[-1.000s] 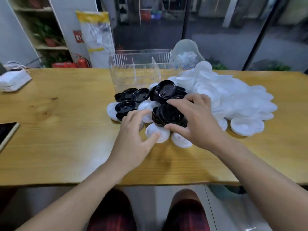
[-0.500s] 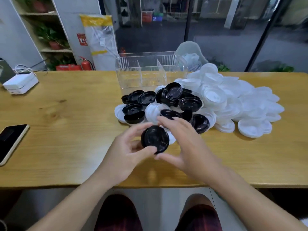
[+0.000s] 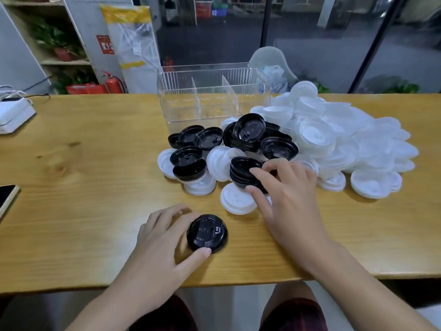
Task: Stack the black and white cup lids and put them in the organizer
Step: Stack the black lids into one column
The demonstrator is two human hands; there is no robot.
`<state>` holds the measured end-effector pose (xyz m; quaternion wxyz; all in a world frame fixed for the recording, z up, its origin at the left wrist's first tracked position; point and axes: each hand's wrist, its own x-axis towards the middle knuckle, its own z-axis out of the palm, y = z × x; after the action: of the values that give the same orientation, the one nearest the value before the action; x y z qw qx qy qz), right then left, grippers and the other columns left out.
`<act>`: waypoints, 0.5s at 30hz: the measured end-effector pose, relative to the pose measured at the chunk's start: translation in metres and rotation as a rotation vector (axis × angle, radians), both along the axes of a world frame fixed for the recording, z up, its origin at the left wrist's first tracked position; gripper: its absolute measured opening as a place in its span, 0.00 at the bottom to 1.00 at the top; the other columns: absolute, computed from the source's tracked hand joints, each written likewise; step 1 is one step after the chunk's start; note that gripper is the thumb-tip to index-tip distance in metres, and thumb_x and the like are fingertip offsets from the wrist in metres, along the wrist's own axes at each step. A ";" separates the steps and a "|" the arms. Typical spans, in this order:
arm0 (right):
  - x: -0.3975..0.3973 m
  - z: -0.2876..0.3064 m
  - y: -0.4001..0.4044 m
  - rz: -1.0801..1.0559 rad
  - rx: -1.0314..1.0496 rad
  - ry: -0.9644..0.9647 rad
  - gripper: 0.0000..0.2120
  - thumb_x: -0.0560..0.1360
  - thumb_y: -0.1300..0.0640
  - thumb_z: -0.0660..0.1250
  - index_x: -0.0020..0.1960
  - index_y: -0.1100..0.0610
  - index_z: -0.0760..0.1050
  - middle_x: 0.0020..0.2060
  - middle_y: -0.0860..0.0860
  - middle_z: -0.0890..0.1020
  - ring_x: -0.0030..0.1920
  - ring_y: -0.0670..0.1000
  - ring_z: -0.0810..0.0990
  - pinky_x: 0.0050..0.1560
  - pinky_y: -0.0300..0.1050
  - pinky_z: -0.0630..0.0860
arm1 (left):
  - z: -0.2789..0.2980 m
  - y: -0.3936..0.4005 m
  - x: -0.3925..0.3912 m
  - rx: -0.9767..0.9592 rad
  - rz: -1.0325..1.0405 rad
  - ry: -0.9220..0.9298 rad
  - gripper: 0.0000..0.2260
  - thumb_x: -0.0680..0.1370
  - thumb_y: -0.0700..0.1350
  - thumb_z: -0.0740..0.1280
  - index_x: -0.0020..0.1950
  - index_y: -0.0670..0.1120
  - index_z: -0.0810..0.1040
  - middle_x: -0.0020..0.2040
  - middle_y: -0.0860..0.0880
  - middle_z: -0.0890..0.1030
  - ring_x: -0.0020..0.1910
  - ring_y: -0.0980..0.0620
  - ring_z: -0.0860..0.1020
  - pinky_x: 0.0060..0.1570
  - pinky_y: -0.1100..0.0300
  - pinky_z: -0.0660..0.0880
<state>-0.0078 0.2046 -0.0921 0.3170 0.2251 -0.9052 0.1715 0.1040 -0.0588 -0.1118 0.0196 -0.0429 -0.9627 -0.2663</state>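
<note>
My left hand (image 3: pixel 159 237) holds a single black lid (image 3: pixel 206 233) top-up on the table near the front edge, thumb and fingers curled round its rim. My right hand (image 3: pixel 285 199) reaches into the pile and pinches a small stack of black lids (image 3: pixel 242 172) between thumb and forefinger. More black lids (image 3: pixel 249 132) lie loose behind it, mixed with white lids (image 3: pixel 235 199). A large heap of white lids (image 3: pixel 334 139) spreads to the right. The clear organizer (image 3: pixel 210 101) with two dividers stands behind the pile, nothing inside.
A phone (image 3: pixel 7 199) lies at the table's left edge and a white device (image 3: pixel 13 113) with cables sits at the far left. A pale chair back (image 3: pixel 269 63) rises behind the organizer. The wooden table (image 3: pixel 83 187) shows bare wood left of the pile.
The black lid both hands held has come down onto the table under my left hand. My right hand let go of it and moved forward to the black stack in the pile.
</note>
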 end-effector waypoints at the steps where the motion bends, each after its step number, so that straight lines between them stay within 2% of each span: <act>1: -0.003 0.000 -0.001 0.010 -0.001 -0.007 0.10 0.81 0.52 0.74 0.61 0.53 0.85 0.56 0.49 0.79 0.56 0.58 0.76 0.58 0.57 0.66 | 0.000 0.000 0.000 0.013 -0.001 -0.004 0.29 0.78 0.75 0.63 0.78 0.72 0.66 0.76 0.75 0.57 0.80 0.68 0.53 0.76 0.59 0.58; 3: -0.008 0.000 -0.002 0.045 -0.023 -0.020 0.05 0.79 0.56 0.77 0.54 0.53 0.86 0.51 0.47 0.79 0.54 0.57 0.75 0.56 0.57 0.66 | 0.003 0.001 0.001 0.064 0.005 0.002 0.29 0.78 0.72 0.68 0.78 0.71 0.66 0.77 0.76 0.58 0.81 0.68 0.53 0.76 0.58 0.59; 5: -0.010 0.000 -0.003 0.073 -0.064 -0.056 0.04 0.77 0.58 0.79 0.51 0.52 0.87 0.49 0.45 0.79 0.53 0.54 0.75 0.56 0.55 0.66 | 0.009 0.003 0.000 0.147 0.040 0.041 0.28 0.78 0.68 0.71 0.77 0.69 0.69 0.76 0.75 0.63 0.82 0.66 0.57 0.75 0.58 0.62; 9: -0.009 0.008 -0.002 0.122 -0.116 -0.118 0.06 0.77 0.57 0.80 0.50 0.51 0.84 0.49 0.42 0.78 0.53 0.52 0.74 0.57 0.55 0.67 | 0.024 0.010 -0.008 0.265 0.059 0.165 0.21 0.81 0.59 0.74 0.74 0.67 0.76 0.73 0.72 0.73 0.77 0.65 0.69 0.71 0.66 0.68; 12: 0.002 0.020 -0.001 0.200 -0.265 -0.229 0.04 0.80 0.56 0.76 0.52 0.48 0.82 0.49 0.40 0.81 0.53 0.50 0.78 0.55 0.53 0.72 | 0.035 0.019 -0.020 0.332 0.023 0.253 0.25 0.81 0.50 0.77 0.76 0.64 0.75 0.72 0.69 0.76 0.72 0.66 0.73 0.67 0.72 0.69; 13: 0.008 0.024 -0.002 0.225 -0.356 -0.310 0.04 0.81 0.55 0.74 0.52 0.46 0.81 0.48 0.41 0.83 0.52 0.49 0.79 0.52 0.49 0.73 | 0.038 0.023 -0.024 0.353 0.001 0.275 0.27 0.81 0.48 0.78 0.78 0.63 0.74 0.73 0.68 0.76 0.74 0.64 0.74 0.69 0.70 0.70; 15: 0.019 0.033 -0.005 0.305 -0.578 -0.484 0.04 0.83 0.56 0.72 0.54 0.47 0.80 0.45 0.44 0.85 0.47 0.48 0.82 0.46 0.42 0.74 | 0.043 0.029 -0.031 0.393 -0.055 0.301 0.33 0.80 0.45 0.79 0.82 0.59 0.70 0.78 0.64 0.74 0.78 0.58 0.72 0.73 0.59 0.73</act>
<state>0.0109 0.1999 -0.0594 0.1159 0.2117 -0.8244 0.5120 0.0733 -0.0295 -0.0692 0.1634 -0.1037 -0.8771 -0.4396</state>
